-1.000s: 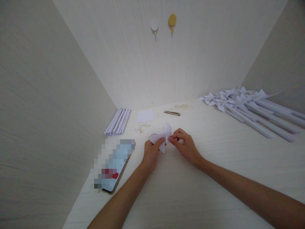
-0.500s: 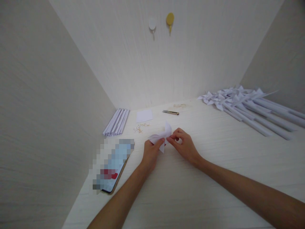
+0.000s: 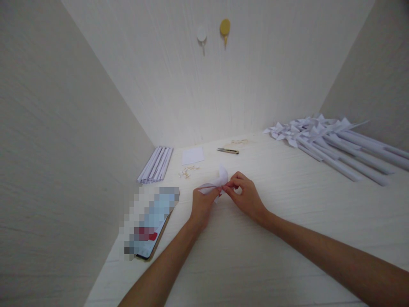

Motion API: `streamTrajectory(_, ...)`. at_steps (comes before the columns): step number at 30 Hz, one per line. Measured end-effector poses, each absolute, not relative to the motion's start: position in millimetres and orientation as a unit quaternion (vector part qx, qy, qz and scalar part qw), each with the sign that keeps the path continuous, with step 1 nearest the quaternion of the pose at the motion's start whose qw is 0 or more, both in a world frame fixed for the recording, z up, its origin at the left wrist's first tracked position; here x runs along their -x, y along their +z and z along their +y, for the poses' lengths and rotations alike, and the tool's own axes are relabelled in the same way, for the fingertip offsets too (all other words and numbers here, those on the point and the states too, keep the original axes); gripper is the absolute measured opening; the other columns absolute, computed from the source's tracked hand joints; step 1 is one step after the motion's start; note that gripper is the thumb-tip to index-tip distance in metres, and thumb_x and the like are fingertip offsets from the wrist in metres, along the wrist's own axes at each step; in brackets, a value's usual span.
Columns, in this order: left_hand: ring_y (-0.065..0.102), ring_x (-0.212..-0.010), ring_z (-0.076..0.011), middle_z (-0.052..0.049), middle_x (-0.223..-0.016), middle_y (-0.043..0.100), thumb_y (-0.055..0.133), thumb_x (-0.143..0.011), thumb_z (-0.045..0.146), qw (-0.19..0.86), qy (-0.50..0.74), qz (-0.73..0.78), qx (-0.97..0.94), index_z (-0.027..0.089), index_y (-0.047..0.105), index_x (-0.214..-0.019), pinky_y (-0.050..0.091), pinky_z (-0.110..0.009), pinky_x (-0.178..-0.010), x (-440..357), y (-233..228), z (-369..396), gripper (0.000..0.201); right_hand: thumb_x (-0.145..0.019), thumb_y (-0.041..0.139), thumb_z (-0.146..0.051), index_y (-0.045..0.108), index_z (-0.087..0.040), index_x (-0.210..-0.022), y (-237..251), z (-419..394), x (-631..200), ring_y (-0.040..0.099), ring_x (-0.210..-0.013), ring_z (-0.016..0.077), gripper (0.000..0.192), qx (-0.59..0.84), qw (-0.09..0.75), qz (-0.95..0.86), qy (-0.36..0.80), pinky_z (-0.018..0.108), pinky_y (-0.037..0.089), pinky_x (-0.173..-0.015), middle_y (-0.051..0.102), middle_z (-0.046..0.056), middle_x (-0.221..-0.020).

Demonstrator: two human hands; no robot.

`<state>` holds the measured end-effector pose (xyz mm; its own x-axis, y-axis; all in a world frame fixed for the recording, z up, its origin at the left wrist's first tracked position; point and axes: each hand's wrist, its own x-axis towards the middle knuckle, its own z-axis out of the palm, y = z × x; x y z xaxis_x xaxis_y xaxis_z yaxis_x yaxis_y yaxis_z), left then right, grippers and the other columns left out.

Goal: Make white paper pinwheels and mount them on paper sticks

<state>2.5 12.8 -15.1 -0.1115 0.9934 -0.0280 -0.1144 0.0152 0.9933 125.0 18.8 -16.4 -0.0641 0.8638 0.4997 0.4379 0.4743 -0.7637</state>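
Observation:
A white paper pinwheel head [image 3: 223,174] with curled blades is held up over the middle of the table. My left hand [image 3: 203,204] is closed on its left side, thumb pressed near the centre. My right hand [image 3: 244,194] pinches at the right of the centre, its fingertips meeting the left thumb; whether a small piece sits in that pinch is hidden. Beyond the hands lie small pale sticks [image 3: 188,171], a square white paper sheet [image 3: 193,156] and thread snips [image 3: 228,151].
Rolled paper tubes [image 3: 155,165] are stacked at the left wall. A phone [image 3: 155,224], its screen blurred out, lies left of my forearm. Finished paper pinwheels on tubes [image 3: 326,140] are piled at the right. Two hooks, one yellow [image 3: 225,27], are fixed to the back wall.
The right fingertips have come in closer to the pinwheel's centre and the left thumb. The blades are folded in more, with the lower point showing less.

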Motion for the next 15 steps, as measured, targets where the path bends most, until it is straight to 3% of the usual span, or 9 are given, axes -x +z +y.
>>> streamTrajectory(4,0.056,-0.059,-0.0136,-0.004,-0.061,0.064,0.065,-0.054,0.021,0.478,0.567,0.528,-0.414,0.013,0.065,-0.060,0.044,-0.025,-0.058,-4.5,-16.2,13.1,0.009,-0.070,0.057,-0.020,0.056,-0.018,-0.056,-15.5,18.5,-124.8,0.048,-0.065,0.0146,0.015,0.471,0.502,-0.694,0.209,0.031,0.038,-0.063,0.047,0.001,-0.065)
streamTrajectory(7,0.056,-0.058,-0.0129,-0.003,-0.060,0.063,0.065,-0.054,0.021,0.489,0.591,0.521,-0.374,0.013,0.064,-0.060,0.044,-0.025,-0.059,-5.9,-14.8,13.0,0.010,-0.064,0.063,-0.023,0.055,-0.019,-0.066,-15.8,18.5,-123.8,0.048,-0.079,0.0185,0.009,0.486,0.548,-0.643,0.224,0.035,0.039,-0.071,0.048,0.003,-0.078)
streamTrajectory(11,0.055,-0.054,-0.0108,0.000,-0.055,0.061,0.066,-0.053,0.021,0.518,0.620,0.490,-0.327,0.013,0.062,-0.057,0.043,-0.024,-0.058,-7.2,-12.0,11.8,0.010,-0.052,0.070,-0.028,0.043,-0.023,-0.091,-19.5,16.5,-117.5,0.050,-0.083,0.0176,0.047,0.472,0.596,-0.506,0.407,0.033,0.043,-0.069,0.049,0.003,-0.094)
streamTrajectory(15,0.057,-0.060,-0.0118,-0.001,-0.060,0.064,0.066,-0.054,0.020,0.536,0.623,0.456,-0.342,0.013,0.063,-0.059,0.044,-0.024,-0.064,-10.0,-10.2,8.6,0.009,-0.056,0.068,-0.028,0.036,-0.024,-0.096,-21.3,13.1,-112.0,0.055,-0.068,0.0126,0.051,0.372,0.581,-0.437,0.577,0.028,0.045,-0.064,0.056,-0.003,-0.074)
